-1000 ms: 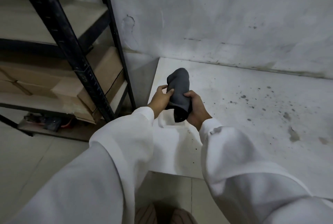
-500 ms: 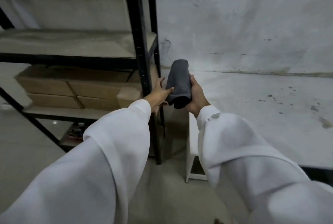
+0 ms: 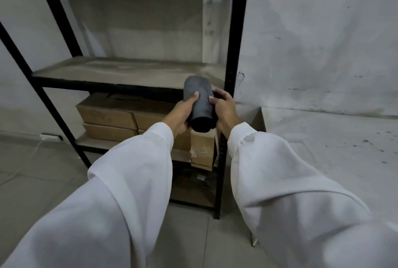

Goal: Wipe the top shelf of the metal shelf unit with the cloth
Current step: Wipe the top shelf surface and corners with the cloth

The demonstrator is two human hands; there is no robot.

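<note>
I'm holding the rolled cloth (image 3: 199, 100) in both hands, left hand (image 3: 179, 113) and right hand (image 3: 224, 109) each keeping a closed grip, readying it before the dusty shelf (image 3: 120, 71); top shelf out of view.

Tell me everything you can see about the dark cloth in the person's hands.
The cloth is dark grey, soft-looking fabric, folded or rolled into a thick bundle with a rounded top and a darker lower end. It is held roughly upright in the air, in front of the dusty shelf near the unit's right front post, not touching the board. The left hand grips its left side with the thumb on its front; the right hand grips its right side.
</note>
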